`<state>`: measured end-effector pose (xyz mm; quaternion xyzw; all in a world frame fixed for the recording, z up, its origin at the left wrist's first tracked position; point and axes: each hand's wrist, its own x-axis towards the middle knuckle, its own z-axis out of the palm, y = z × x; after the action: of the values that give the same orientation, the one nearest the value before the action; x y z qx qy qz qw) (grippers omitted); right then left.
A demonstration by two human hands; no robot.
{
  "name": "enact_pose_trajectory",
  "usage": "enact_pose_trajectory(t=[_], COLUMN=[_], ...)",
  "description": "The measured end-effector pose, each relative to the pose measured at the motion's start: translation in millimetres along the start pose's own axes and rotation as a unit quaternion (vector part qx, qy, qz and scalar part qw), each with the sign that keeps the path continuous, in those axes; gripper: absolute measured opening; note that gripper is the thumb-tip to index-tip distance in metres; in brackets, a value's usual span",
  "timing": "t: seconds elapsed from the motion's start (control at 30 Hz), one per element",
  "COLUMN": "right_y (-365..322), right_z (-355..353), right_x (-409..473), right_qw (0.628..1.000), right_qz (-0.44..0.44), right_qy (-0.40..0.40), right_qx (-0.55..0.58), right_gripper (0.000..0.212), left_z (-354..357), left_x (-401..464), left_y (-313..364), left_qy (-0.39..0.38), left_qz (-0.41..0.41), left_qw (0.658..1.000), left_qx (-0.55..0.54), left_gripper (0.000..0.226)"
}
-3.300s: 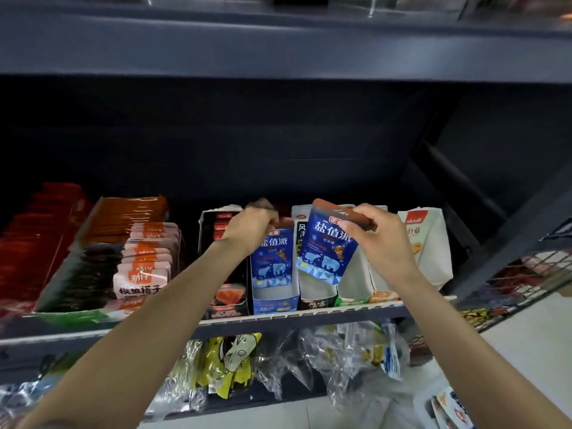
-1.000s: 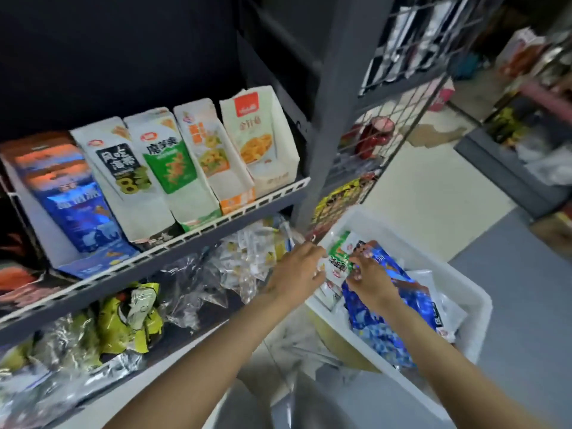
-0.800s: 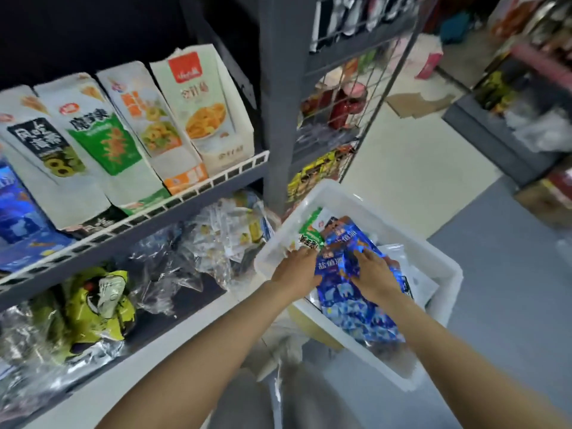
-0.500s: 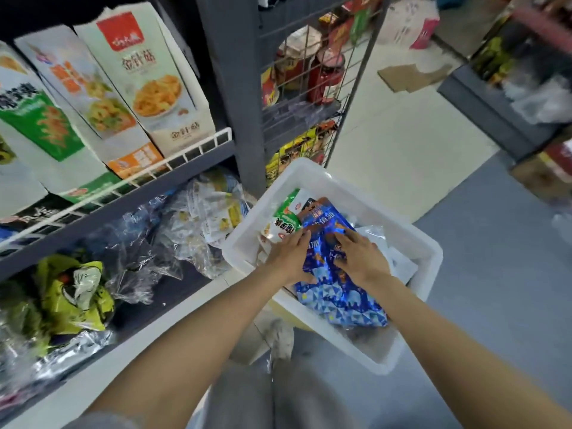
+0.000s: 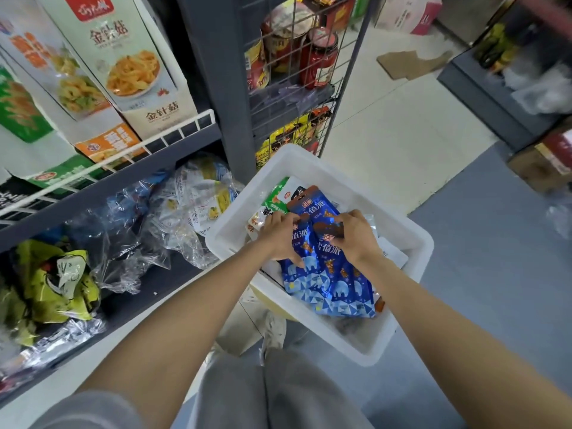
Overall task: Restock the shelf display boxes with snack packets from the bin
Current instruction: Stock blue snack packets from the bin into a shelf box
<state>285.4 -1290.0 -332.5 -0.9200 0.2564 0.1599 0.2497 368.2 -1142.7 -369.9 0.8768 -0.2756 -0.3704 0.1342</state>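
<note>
I see blue snack pkts (image 5: 328,274) lying in white bin (image 5: 411,239) on floor, right of shelf (image 5: 108,181) w/ display boxes (image 5: 130,66); left hand (image 5: 280,236) & right hand (image 5: 356,235) fingers curled, gripping pkt tops.

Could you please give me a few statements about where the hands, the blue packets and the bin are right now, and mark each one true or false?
1. Both hands are inside the white bin. True.
2. The left hand holds a green packet up at the shelf. False: it grips the blue packets in the bin.
3. The right hand pinches the brown top edge of a blue packet. True.
4. The bin stands on the upper shelf. False: it sits low, beside the grey shelf post.
5. A green and white packet lies in the bin behind the blue ones. True.
</note>
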Motion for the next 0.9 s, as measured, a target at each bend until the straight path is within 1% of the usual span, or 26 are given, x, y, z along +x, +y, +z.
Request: enact_pose_trajectory(t=[0.07,0.23,0.33,0.43,0.53,0.63,0.73,0.8,0.9], right_y=[2.0,9.0,13.5,17.3,20.4,24.1,29.3,30.9,28.2], right_z=[-0.9,-2.3,-3.3,-1.7,-2.9,-3.7,-3.6,-4.8,-9.3], right_x=[0.8,-2.8,-7.3,-9.0,-9.0,-7.3,-3.9,-3.4,-6.2], right_qw=[1.000,0.993,0.981,0.962,0.937,0.928,0.925,0.926,0.930], right_qz=[0.012,0.034,0.042,0.056,0.083,0.090,0.100,0.103,0.080], right_qy=[0.013,0.062,0.091,0.088,0.084,0.081,0.087,0.091,0.094], right_qx=[0.022,0.092,0.164,0.254,0.328,0.353,0.357,0.352,0.347], right_gripper=[0.029,0.016,0.012,0.008,0.011,0.011,0.014,0.015,0.013], left_z=[1.2,3.9,3.5,2.9,1.4,-0.3,-1.3,-0.8,-0.7], left_x=[-0.3,-2.4,-1.1,2.0,7.7,12.6,16.1,16.7,11.1], left_y=[-1.1,-4.4,-5.7,-7.7,-13.6,-15.1,-11.8,-11.4,-12.6], left_qy=[0.009,0.010,0.015,0.025,0.042,0.039,0.059,0.090,0.140], left_qz=[-0.003,-0.006,-0.001,-0.001,-0.011,-0.018,-0.026,-0.031,-0.015], left_qw=[1.000,1.000,1.000,1.000,0.997,0.994,0.988,0.979,0.970], left_qx=[-0.013,-0.009,0.002,-0.009,-0.063,-0.102,-0.143,-0.181,-0.198], left_gripper=[0.109,0.124,0.122,0.117,0.099,0.084,0.071,0.055,0.024])
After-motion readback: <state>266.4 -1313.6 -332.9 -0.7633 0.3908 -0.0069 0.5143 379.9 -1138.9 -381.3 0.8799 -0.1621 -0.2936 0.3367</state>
